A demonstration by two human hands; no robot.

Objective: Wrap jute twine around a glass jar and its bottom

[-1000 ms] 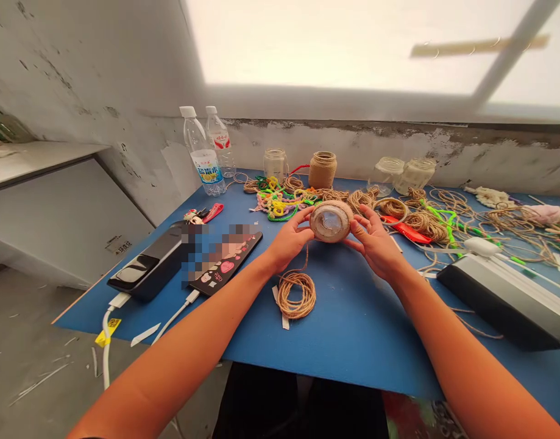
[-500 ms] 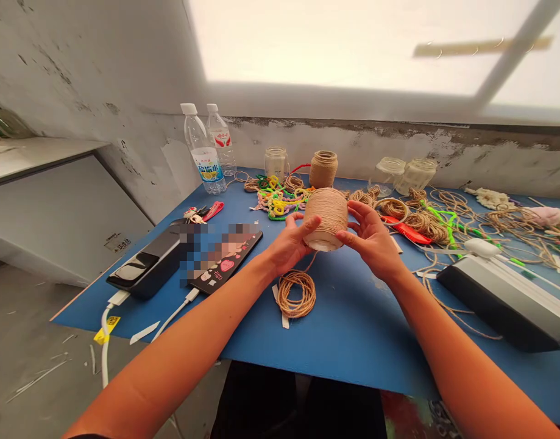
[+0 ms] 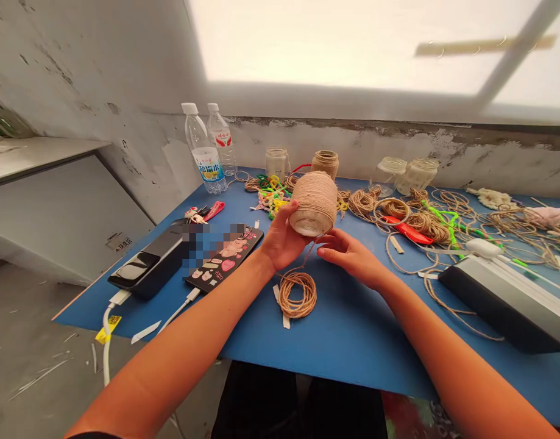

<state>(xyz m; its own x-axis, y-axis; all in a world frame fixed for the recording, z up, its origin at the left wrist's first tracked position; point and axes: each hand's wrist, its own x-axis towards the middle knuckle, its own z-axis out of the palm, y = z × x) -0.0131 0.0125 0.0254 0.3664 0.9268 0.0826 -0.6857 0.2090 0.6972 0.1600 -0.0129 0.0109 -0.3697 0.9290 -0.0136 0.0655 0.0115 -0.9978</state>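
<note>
Jar (image 3: 314, 198) stays in left fingers (image 3: 287, 213), right fingers (image 3: 340, 238) now lower.

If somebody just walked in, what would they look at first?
Probably the jar wrapped in twine, tilted in the left grip near the middle, its glass bottom showing. Then maybe the round coil of twine on the blue table, nearer the person, or the two plastic bottles with white caps standing at the back left.
</note>
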